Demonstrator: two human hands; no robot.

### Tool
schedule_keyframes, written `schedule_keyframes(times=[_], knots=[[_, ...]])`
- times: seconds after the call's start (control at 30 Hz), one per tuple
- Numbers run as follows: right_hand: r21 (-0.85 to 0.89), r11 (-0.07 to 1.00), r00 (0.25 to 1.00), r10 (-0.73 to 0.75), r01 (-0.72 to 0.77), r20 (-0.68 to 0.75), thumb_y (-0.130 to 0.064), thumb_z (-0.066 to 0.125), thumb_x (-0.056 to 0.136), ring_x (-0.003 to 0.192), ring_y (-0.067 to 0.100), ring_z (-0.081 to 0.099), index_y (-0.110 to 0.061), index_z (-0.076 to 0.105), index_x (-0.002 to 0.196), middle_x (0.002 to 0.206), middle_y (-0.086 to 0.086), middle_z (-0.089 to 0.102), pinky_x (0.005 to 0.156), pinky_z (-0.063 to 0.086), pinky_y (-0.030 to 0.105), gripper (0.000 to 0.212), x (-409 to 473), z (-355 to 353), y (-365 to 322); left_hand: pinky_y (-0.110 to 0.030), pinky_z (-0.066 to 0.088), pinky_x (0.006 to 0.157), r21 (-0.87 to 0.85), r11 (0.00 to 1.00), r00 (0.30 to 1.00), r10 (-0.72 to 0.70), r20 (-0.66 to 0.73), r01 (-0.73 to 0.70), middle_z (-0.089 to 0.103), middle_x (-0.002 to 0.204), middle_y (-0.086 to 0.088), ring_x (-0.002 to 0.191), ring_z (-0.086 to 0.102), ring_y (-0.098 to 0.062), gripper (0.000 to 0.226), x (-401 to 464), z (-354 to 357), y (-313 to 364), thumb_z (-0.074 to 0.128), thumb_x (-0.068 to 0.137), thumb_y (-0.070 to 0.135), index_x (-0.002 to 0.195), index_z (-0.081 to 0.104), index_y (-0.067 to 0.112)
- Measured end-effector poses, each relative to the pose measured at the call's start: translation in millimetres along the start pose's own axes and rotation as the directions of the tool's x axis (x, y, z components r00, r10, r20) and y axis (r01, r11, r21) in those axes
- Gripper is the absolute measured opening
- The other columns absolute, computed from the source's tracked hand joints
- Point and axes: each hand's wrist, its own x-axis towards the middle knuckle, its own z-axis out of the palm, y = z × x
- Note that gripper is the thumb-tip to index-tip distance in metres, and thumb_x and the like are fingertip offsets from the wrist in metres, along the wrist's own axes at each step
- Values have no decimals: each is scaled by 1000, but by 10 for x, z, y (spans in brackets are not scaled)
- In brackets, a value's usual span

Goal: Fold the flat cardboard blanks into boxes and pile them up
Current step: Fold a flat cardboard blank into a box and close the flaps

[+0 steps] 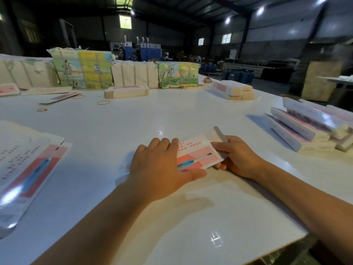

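- Two bare forearms reach in from the near edge of the white tabletop (pixel 172 115), meeting at a pink-and-white cardboard blank (pixel 198 153) lying near its middle.
- Left hand (pixel 160 169) lies flat on the blank's left part, fingers straight and together, thumb stretched along the near edge; its grip is apart, pressing down, curled round nothing.
- Right hand (pixel 238 157) has its grip clamped on the blank's right end: the fingers curl over the top and the thumb tucks under the near corner, where an end flap stands up.
- Printed on the blank are red dots and a blue toothbrush.
- Stack of flat blanks (pixel 28 169) with the same print lies at the left edge, glossy with glare.
- Pile of folded boxes (pixel 309 125) sits at the right edge, well apart from the hands.
- Farther back lie more flat stacks, rubber bands (pixel 103 102) and a row of wrapped bundles (pixel 82 71) along the far side.
- Beyond the tabletop is a dim warehouse hall with ceiling lamps, small windows and blue machines against the far wall.
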Motion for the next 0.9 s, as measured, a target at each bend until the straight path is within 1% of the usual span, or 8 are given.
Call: schedule_keyframes(times=[0.1, 0.23, 0.43, 0.53, 0.63, 0.73, 0.83, 0.9], knots=[[-1, 1000, 1000, 15, -15, -17, 0, 42, 94, 38, 20, 46, 9, 63, 81, 52, 15, 58, 36, 34, 23, 26, 6, 2, -1, -32, 37, 90, 59, 998, 999, -24, 32, 22, 43, 133, 5, 114, 42, -16, 121, -30, 24, 78, -6, 47, 93, 144, 17, 25], [-23, 999, 1000, 28, -28, -9, -1, 41, 94, 39, 19, 47, 7, 63, 83, 53, 13, 60, 37, 36, 22, 27, 3, 13, -6, -25, 28, 76, 95, 994, 998, -63, 11, 61, 49, 120, 7, 92, 36, -10, 105, -19, 0, 97, 2, 52, 87, 133, 31, 26], [-18, 1000, 1000, -22, 21, -21, -6, 42, 93, 38, 17, 48, -7, 69, 56, 50, 12, 59, 38, 36, 22, 46, -3, 47, -18, -25, 29, 63, 100, 990, 994, -95, -47, 99, 49, 97, 11, 80, 36, -9, 69, 10, -74, 90, 15, 70, 80, 109, 39, 28], [20, 1000, 998, -14, 15, -67, -15, 40, 98, 40, 19, 48, -1, 65, 66, 55, 14, 61, 39, 36, 23, 43, 11, 61, -18, -25, 30, 60, 97, 989, 991, -102, -92, 111, 51, 98, 10, 79, 37, -9, 61, 15, -92, 68, 21, 75, 79, 104, 38, 28], [73, 997, 973, -23, 41, -229, -21, 44, 98, 42, 19, 48, -2, 59, 85, 58, 13, 62, 39, 36, 24, 27, 32, 28, -38, -26, 29, 58, 61, 985, 983, -159, -92, 164, 48, 93, 10, 79, 37, -10, 56, 31, -87, 38, 20, 74, 80, 93, 30, 28], [-133, 986, 919, -143, 100, -368, -17, 54, 95, 47, 17, 51, -6, 64, 102, 62, 9, 64, 42, 41, 26, 16, 9, -18, -62, -27, 32, 57, 17, 976, 974, -217, -62, 219, 46, 90, 9, 79, 42, -11, 62, 48, -106, 3, 12, 66, 80, 93, 29, 27], [-309, 934, 911, -275, 178, -307, -11, 57, 93, 51, 15, 55, -16, 70, 93, 65, 3, 67, 46, 46, 25, 14, -25, 66, -83, -27, 35, 58, -17, 969, 968, -247, -45, 246, 45, 88, 8, 78, 45, -11, 64, 49, -124, -20, 12, 64, 80, 94, 29, 27], [-367, 910, 918, -298, 191, -262, -11, 57, 93, 56, 13, 58, -23, 70, 98, 69, -1, 69, 51, 50, 25, 18, -22, 148, -89, -27, 37, 58, -33, 961, 961, -277, -24, 276, 44, 89, 8, 78, 47, -12, 63, 46, -135, -42, 15, 65, 80, 95, 28, 27]])
